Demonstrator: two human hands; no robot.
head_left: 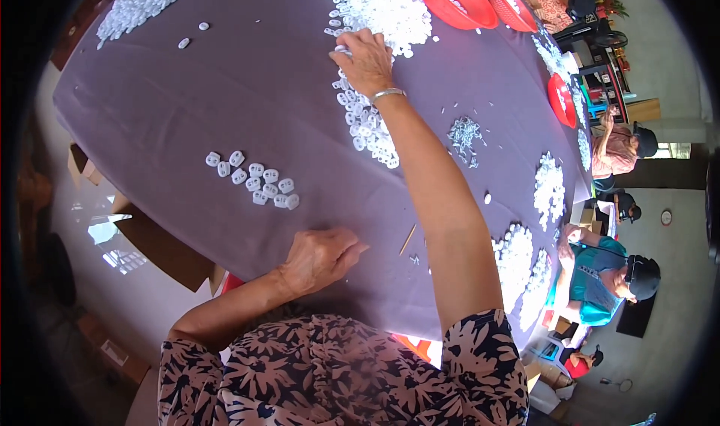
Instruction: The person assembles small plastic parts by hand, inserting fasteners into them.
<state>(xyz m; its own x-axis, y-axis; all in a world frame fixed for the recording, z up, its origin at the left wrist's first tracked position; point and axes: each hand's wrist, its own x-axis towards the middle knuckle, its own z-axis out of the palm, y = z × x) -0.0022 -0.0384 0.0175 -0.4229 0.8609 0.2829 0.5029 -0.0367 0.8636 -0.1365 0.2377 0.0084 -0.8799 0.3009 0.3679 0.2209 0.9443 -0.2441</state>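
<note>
My right hand [365, 60] reaches far across the table, its fingers curled down at the edge of a large heap of small white plastic pieces [382, 10]. A white piece [343, 49] shows between its thumb and fingers. Below that wrist runs a band of white oval pieces with holes [367, 130], partly hidden by my forearm. My left hand [319, 262] rests closed at the near table edge; what its fingers hold, if anything, is hidden. Farther left of it lies a loose group of white oval pieces [255, 169] with holes.
Small metal-looking parts [465, 133] lie in a pile right of my right forearm, and a thin stick [407, 239] lies nearer me. Red baskets [459, 17] stand at the far side. Another white heap [146, 2] is at far left. Other people sit along the right.
</note>
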